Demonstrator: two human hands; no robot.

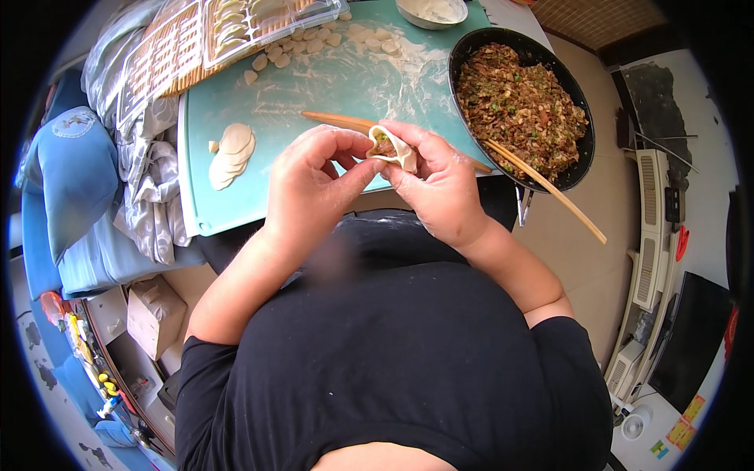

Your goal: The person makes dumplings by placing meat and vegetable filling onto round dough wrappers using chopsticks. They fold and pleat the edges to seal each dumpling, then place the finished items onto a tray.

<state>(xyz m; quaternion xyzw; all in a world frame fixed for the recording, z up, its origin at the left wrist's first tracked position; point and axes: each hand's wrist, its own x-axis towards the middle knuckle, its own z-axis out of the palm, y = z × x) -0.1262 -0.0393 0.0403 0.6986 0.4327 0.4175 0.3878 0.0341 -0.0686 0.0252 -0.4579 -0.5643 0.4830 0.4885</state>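
Between both hands, above the near edge of the green mat, is a dumpling (402,155) whose white wrapper is partly folded, with brown-green filling showing at its left opening. My left hand (314,177) pinches its left side between thumb and fingers. My right hand (441,180) grips the right side, its fingertips pressed on the wrapper. Behind the hands a wooden rolling pin (339,119) lies across the mat, its middle hidden. Left of my left hand, a small stack of round wrappers (233,157) rests on the mat.
A black pan of chopped filling (518,110) stands at the right, chopsticks (550,192) jutting over its near rim. Small dough pieces (302,47) lie at the back of the floured mat (251,206). Beyond are a tray of dumplings (236,27) and a flour bowl (432,12).
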